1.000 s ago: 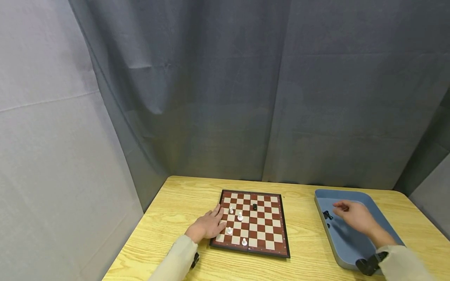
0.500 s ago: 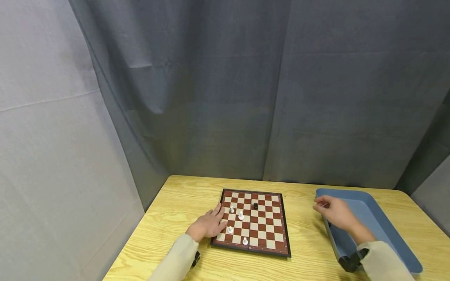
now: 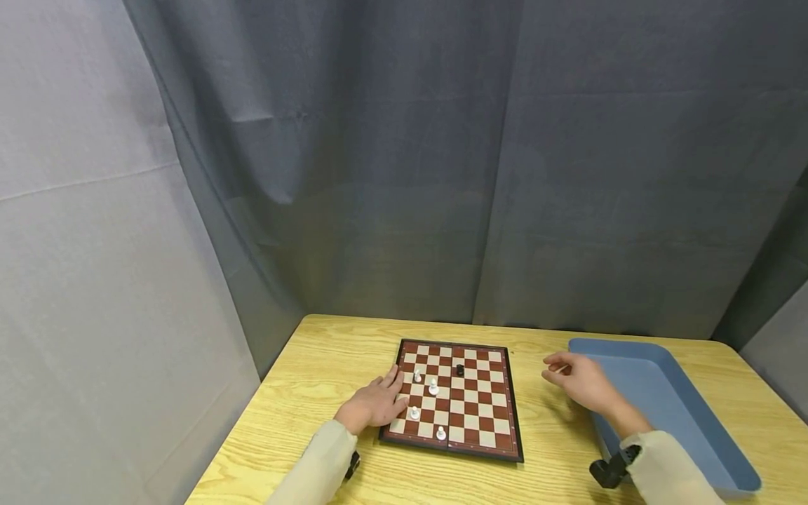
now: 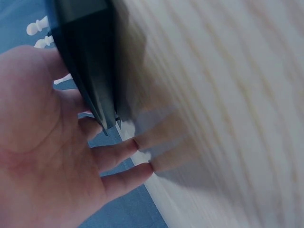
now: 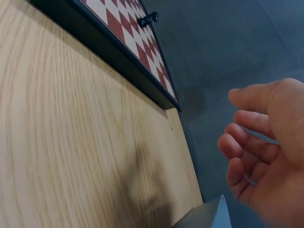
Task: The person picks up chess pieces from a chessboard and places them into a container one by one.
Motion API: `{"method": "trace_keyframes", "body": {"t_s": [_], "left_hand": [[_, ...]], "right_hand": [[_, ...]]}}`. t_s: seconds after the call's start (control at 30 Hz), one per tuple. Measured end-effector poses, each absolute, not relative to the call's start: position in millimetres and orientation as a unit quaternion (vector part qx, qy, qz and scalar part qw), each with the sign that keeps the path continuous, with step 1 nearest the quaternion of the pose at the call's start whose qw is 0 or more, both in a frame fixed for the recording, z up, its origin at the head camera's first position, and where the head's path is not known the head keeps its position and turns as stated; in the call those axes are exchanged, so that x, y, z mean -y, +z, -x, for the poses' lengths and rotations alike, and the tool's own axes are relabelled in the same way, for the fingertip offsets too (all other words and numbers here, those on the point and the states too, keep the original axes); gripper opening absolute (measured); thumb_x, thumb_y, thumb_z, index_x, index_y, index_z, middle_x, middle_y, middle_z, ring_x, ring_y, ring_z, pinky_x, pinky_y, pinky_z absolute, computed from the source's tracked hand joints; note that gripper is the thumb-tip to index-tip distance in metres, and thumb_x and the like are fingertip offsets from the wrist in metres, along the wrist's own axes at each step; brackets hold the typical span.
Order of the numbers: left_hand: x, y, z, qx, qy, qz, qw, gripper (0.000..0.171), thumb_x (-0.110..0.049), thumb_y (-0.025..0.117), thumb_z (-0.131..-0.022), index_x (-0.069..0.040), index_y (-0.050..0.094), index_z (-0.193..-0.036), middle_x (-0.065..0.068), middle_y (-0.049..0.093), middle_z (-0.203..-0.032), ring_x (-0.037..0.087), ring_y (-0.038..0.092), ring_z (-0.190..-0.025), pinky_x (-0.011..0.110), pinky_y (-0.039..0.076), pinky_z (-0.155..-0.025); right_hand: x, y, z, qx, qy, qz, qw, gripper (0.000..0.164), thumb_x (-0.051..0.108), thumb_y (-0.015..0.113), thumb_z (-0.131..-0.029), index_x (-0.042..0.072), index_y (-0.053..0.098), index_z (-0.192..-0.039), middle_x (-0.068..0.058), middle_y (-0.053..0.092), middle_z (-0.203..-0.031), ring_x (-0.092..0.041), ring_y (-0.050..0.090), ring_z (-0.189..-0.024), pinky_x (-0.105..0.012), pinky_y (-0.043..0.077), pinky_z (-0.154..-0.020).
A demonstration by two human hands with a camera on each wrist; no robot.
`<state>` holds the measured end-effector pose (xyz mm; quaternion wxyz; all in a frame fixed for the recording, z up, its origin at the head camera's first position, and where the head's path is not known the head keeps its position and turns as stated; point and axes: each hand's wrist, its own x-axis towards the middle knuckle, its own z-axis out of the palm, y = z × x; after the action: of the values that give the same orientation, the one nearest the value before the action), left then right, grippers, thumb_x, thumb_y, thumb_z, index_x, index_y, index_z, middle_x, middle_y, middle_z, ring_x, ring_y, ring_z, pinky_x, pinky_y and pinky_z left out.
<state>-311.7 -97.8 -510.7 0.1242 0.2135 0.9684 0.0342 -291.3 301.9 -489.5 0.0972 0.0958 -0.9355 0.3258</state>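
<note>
Chess board [image 3: 477, 423] lies flat on the wooden table [image 3: 297, 379], dark rim all round, a seam running near to far through its middle. Your left hand [image 3: 372, 405] lies on the board's left edge, fingers extended and slightly spread. From the left wrist, some digits reach over the dark rim, while two fingertips touch the wood beside it.

Four white pieces stand on the left half. Farthest is one white pawn [image 3: 417, 376], near your left fingertips; a larger white piece [image 3: 433, 387] stands to its right, slightly nearer. A third white piece [image 3: 414, 413] is just right of your left thumb, and a fourth white piece [image 3: 440, 433] is at the near edge, by the seam. A single black piece [image 3: 459, 370] stands toward the far side, just right of the seam.

Your right hand [image 3: 579, 382] hovers above the table, right of the board, fingers loosely bent, a gap between thumb and fingertips. Its shadow falls on the wood. The forearm crosses the left wall of a blue tray [image 3: 663, 414] at the table's right; part of the tray floor is hidden there. Dark grey curtain [image 3: 391, 175] hangs behind the far edge.
</note>
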Motion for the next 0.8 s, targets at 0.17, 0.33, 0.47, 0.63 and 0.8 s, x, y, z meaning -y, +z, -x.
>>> {"method": "trace_keyframes", "body": {"t_s": [0.17, 0.33, 0.47, 0.63, 0.8], "left_hand": [[97.7, -509.9, 311.3, -0.969, 0.035, -0.212, 0.125, 0.063, -0.049, 0.028, -0.102, -0.015, 0.018, -0.153, 0.006, 0.009, -0.158, 0.035, 0.03, -0.136, 0.048, 0.036, -0.102], [97.7, -509.4, 310.9, -0.969, 0.037, -0.21, 0.127, 0.063, -0.049, 0.028, -0.102, -0.015, 0.018, -0.153, 0.006, 0.009, -0.158, 0.035, 0.029, -0.136, 0.048, 0.036, -0.103], [97.8, -510.2, 310.7, -0.968, 0.039, -0.211, 0.129, 0.063, -0.049, 0.028, -0.102, -0.015, 0.018, -0.153, 0.006, 0.009, -0.158, 0.035, 0.029, -0.136, 0.048, 0.035, -0.103], [97.8, -512.5, 311.6, -0.968, 0.035, -0.211, 0.129, 0.063, -0.049, 0.027, -0.102, -0.016, 0.017, -0.153, 0.005, 0.008, -0.158, 0.035, 0.029, -0.136, 0.047, 0.035, -0.103], [96.8, -513.9, 312.9, -0.969, 0.03, -0.212, 0.124, 0.063, -0.05, 0.027, -0.102, -0.016, 0.017, -0.153, 0.005, 0.008, -0.158, 0.034, 0.03, -0.136, 0.048, 0.036, -0.102]], "right_hand": [[-292.9, -489.5, 293.0, 0.932, 0.333, -0.103, 0.097, 0.032, 0.024, 0.066, -0.09, 0.0, 0.065, -0.111, -0.007, 0.063, -0.095, -0.02, 0.058, -0.079, -0.032, 0.047, -0.061], [-279.8, -488.5, 294.3, 0.929, 0.343, -0.105, 0.088, 0.028, 0.021, 0.067, -0.09, 0.001, 0.066, -0.11, -0.005, 0.064, -0.093, -0.018, 0.058, -0.079, -0.032, 0.047, -0.062], [-269.0, -491.5, 296.9, 0.922, 0.366, -0.104, 0.073, 0.028, 0.018, 0.067, -0.089, 0.0, 0.065, -0.11, -0.003, 0.063, -0.091, -0.017, 0.058, -0.08, -0.032, 0.048, -0.063], [-255.2, -497.0, 302.3, 0.914, 0.385, -0.109, 0.067, 0.026, 0.014, 0.067, -0.089, -0.003, 0.064, -0.109, -0.003, 0.063, -0.088, -0.016, 0.059, -0.079, -0.031, 0.049, -0.064], [-239.6, -497.8, 305.4, 0.91, 0.395, -0.109, 0.063, 0.024, 0.012, 0.068, -0.088, -0.001, 0.066, -0.107, -0.003, 0.065, -0.088, -0.016, 0.059, -0.077, -0.029, 0.049, -0.063]]}}
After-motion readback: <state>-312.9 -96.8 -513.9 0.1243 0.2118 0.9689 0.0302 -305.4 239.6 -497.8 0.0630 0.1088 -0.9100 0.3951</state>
